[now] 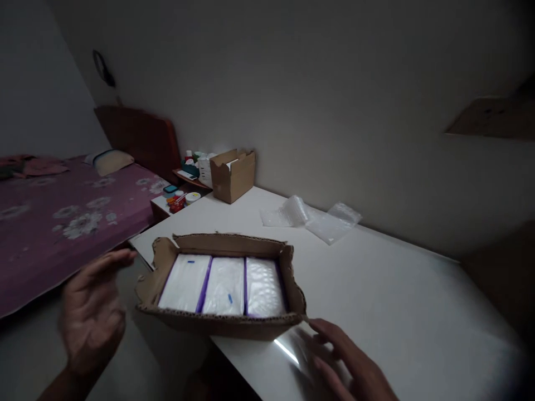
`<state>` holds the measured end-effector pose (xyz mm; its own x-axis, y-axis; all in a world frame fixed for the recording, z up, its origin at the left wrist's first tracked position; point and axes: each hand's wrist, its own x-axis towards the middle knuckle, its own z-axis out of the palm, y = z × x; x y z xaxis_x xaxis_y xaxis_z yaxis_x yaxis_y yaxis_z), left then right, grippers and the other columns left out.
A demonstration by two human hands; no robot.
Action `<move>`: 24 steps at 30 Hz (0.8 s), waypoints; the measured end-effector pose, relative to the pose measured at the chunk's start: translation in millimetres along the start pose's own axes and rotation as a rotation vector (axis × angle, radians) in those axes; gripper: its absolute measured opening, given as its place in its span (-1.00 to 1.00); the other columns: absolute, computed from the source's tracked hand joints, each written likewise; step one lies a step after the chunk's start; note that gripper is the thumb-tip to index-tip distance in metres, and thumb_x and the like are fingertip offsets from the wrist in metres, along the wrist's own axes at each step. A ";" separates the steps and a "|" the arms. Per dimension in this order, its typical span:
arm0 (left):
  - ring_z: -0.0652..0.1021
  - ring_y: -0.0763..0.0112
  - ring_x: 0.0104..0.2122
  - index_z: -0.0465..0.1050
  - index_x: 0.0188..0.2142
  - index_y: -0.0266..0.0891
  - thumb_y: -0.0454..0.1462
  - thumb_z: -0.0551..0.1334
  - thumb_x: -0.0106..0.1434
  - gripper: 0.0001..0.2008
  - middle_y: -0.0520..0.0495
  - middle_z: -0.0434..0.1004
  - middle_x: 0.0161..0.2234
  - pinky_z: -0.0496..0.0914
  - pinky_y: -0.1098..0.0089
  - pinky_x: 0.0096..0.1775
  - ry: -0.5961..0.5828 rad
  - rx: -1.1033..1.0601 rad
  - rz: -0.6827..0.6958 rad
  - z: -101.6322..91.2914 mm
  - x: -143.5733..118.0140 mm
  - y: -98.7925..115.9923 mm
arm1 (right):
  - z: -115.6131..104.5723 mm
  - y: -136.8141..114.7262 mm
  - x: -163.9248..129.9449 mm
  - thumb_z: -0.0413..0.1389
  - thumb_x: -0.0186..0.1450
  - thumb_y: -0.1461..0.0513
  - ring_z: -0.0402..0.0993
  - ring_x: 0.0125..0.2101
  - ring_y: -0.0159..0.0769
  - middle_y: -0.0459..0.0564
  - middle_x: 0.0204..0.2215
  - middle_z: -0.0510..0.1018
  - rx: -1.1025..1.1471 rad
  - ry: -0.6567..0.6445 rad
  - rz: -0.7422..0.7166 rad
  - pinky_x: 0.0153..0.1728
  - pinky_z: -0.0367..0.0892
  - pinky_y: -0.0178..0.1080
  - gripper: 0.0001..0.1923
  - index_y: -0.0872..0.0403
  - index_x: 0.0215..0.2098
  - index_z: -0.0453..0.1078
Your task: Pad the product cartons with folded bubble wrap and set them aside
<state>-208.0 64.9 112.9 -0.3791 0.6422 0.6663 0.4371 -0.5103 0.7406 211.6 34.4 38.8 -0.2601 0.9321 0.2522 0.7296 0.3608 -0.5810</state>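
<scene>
An open cardboard box point(234, 328) stands at the near edge of the white table, its left part past the edge. Three white packs with purple sides lie in a row inside it, the middle pack point(225, 284) bearing a small blue mark. My left hand point(94, 312) hovers left of the box, apart from it, fingers stretched out and empty, slightly blurred. At the box's near right corner is my right hand point(351, 362), its fingers curved around a shiny clear plastic film point(288, 351). Part of the film is hidden by the fingers.
On the white table point(397, 289) lie crumpled clear plastic wraps point(330, 223) near the wall. A second cardboard box point(234, 175) stands at the back left. Beyond are a bedside stand with jars point(192, 197) and a bed point(75, 217) with a purple flowered sheet.
</scene>
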 end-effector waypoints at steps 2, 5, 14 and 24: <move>0.48 -0.10 0.13 0.28 0.23 0.28 0.03 0.28 0.08 -0.32 0.13 0.49 0.15 0.40 -0.11 0.14 -0.061 0.017 -0.266 5.3 -27.5 -23.4 | 14.0 -13.8 15.7 0.12 0.34 0.07 0.46 0.11 0.10 0.11 0.20 0.43 0.041 -0.067 -0.068 0.03 0.48 0.17 -0.36 -0.24 0.35 0.10; 0.54 -0.21 0.03 0.34 0.23 0.08 0.09 0.38 -0.08 -0.16 -0.06 0.62 -0.02 0.53 -0.12 -0.02 -0.248 0.112 -0.481 8.7 -65.1 -58.6 | 25.8 -35.7 28.6 0.12 0.34 0.11 0.41 0.14 0.04 0.14 0.25 0.37 0.103 -0.201 -0.123 0.07 0.44 0.12 -0.25 -0.17 0.42 -0.06; 0.55 -0.17 0.01 0.44 0.01 -0.23 0.02 0.40 -0.09 -0.32 -0.23 0.60 -0.10 0.38 -0.13 0.13 -0.541 0.101 -0.517 100.3 -43.1 -75.4 | 7.1 -9.6 52.5 0.03 0.29 0.23 0.51 -0.11 -0.07 0.15 -0.01 0.54 0.249 -0.009 0.101 -0.07 0.44 0.03 -0.42 0.05 0.27 0.18; 0.47 -0.08 0.12 0.27 0.15 -0.26 -0.03 0.27 0.10 -0.33 -0.30 0.48 0.06 0.30 -0.06 0.19 -0.707 0.041 -0.476 206.7 -42.9 -55.2 | -66.2 99.8 139.8 -0.03 0.32 0.25 0.38 0.11 -0.03 0.15 0.13 0.47 -0.290 0.190 0.273 0.10 0.30 -0.05 -0.57 0.07 0.13 0.38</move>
<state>-47.2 183.7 25.3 0.0629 0.9960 0.0638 0.3948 -0.0836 0.9149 290.0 198.5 67.3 0.0681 0.9595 0.2735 0.9099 0.0527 -0.4116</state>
